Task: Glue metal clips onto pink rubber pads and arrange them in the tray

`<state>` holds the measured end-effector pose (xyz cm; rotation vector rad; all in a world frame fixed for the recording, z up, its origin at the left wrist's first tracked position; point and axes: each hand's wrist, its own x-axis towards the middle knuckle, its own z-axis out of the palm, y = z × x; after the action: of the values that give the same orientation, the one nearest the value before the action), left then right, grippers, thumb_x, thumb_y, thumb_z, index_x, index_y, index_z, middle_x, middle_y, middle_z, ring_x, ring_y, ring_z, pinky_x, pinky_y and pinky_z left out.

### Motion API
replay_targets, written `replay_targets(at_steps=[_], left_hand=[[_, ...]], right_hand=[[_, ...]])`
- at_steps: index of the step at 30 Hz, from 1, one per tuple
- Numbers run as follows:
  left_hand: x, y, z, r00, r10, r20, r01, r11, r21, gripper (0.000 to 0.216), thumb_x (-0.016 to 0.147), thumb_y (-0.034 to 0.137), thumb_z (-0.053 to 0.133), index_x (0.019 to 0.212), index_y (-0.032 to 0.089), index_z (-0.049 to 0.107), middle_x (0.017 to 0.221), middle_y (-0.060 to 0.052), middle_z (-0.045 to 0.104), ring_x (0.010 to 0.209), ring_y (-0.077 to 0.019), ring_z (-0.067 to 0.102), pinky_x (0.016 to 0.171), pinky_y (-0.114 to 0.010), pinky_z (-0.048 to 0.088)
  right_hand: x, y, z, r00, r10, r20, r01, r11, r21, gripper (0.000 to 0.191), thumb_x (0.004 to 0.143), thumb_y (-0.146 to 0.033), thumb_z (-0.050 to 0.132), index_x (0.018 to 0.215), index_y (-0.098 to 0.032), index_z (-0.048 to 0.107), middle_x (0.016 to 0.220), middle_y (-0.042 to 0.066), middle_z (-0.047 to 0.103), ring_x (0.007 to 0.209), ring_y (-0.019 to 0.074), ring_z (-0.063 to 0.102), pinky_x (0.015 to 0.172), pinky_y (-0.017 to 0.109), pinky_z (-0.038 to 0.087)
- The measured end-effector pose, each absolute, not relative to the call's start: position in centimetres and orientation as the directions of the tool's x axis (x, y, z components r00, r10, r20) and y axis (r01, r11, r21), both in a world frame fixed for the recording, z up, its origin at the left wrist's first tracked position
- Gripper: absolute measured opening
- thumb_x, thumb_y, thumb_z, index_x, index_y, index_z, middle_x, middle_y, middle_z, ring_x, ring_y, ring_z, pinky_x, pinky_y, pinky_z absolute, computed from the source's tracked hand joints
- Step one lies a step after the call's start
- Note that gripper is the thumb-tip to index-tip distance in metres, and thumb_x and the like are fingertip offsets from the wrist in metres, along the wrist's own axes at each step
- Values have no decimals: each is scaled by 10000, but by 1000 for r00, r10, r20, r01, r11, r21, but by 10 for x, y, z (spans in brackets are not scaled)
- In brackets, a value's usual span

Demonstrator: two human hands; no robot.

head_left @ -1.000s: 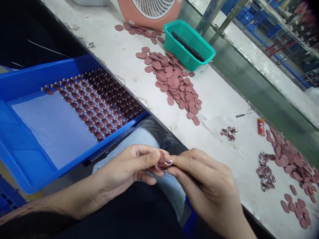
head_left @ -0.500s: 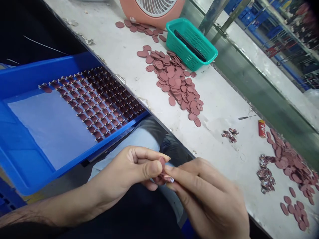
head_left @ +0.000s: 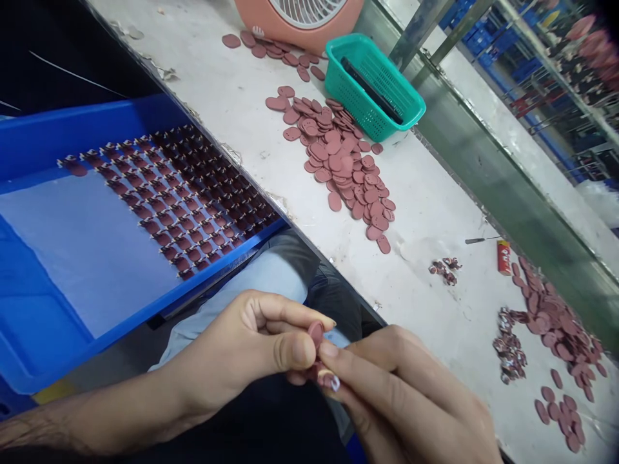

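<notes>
My left hand (head_left: 251, 348) and my right hand (head_left: 401, 393) meet above my lap. Between the left thumb and fingers stands a maroon oval disc (head_left: 316, 334), tilted upright. My right thumb and fingers pinch a small maroon-and-white piece (head_left: 327, 380) just below it, partly hidden by the fingers. I cannot tell whether the two pieces are joined. To the left, a blue plastic tray (head_left: 145, 270) holds tidy rows of small maroon pieces (head_left: 178, 200) on a pale blue sheet. A heap of loose maroon discs (head_left: 343, 161) lies on the white table (head_left: 425, 219).
A teal mesh basket (head_left: 374, 87) holding a black strip and a pink fan (head_left: 297, 19) stand at the table's far side. Farther right lie a small blade tool (head_left: 481, 240), a red can (head_left: 503, 258), and more disc piles (head_left: 556, 322). Blue shelving lies beyond.
Both hands have moved slightly lower and to the right, and the maroon disc now stands more upright. The view has turned a little, shifting the tray and table.
</notes>
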<state>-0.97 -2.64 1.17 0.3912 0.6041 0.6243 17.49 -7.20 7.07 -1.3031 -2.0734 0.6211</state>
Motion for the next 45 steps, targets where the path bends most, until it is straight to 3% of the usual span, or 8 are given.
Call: replay_targets(at_steps=[7,17,20,23,30,36,42,45], left_hand=[[-8,-23,8,651,609,-454,-392,781,486,293,685,457,928,800,204,837,694,-28,748,595,-90,633,559,-145,532],[-14,-26,-6,712,558,-427,-344,807,481,405,738,547,860,725,157,751,618,15,550,547,-83,491,498,-143,474],[-16,-27,-6,720,556,-415,-350,808,474,389,752,540,852,762,159,774,677,-6,593,580,-91,527,511,-143,477],[-17,-27,-5,715,553,-428,-354,814,460,377,719,525,881,789,166,793,743,-27,644,625,-105,570,498,-136,478],[-18,-27,-7,717,540,-440,-336,821,461,349,792,493,835,723,160,757,677,-12,638,584,-86,551,499,-125,498],[-17,-27,-6,704,551,-449,-349,818,456,343,791,482,840,713,159,752,667,-7,619,581,-85,551,510,-125,499],[-16,-26,-4,706,560,-434,-356,810,467,340,749,490,873,820,163,810,693,-15,647,592,-85,559,502,-114,496],[-16,-26,-5,712,553,-434,-352,815,461,314,774,480,858,855,179,820,726,-17,675,596,-76,568,514,-110,513]], right_hand=[[177,-54,72,-377,889,260,572,444,-689,232,895,-50,704,1113,-118,747,867,38,737,751,105,678,683,190,604],[168,-53,71,-382,889,253,572,443,-691,186,906,-89,686,1068,-168,733,887,11,740,785,99,685,724,181,587],[168,-55,71,-379,887,264,597,452,-662,208,927,-204,720,1131,-163,715,898,21,741,775,113,678,704,209,585],[171,-57,73,-364,892,269,617,447,-647,351,915,-341,758,1207,-159,689,935,41,743,784,125,682,706,229,597],[172,-55,66,-340,900,275,589,431,-684,134,949,-183,689,1061,-173,761,781,14,689,713,101,663,647,182,571],[172,-54,63,-329,914,238,549,390,-739,123,936,-161,693,1033,-168,769,806,10,702,747,91,658,688,172,560],[179,-54,64,-313,920,235,568,380,-730,288,906,-326,768,1134,-151,755,876,24,709,764,92,653,716,177,563],[179,-53,61,-328,916,232,534,383,-754,210,938,-245,731,1129,-163,761,896,20,721,809,87,669,746,167,561]])
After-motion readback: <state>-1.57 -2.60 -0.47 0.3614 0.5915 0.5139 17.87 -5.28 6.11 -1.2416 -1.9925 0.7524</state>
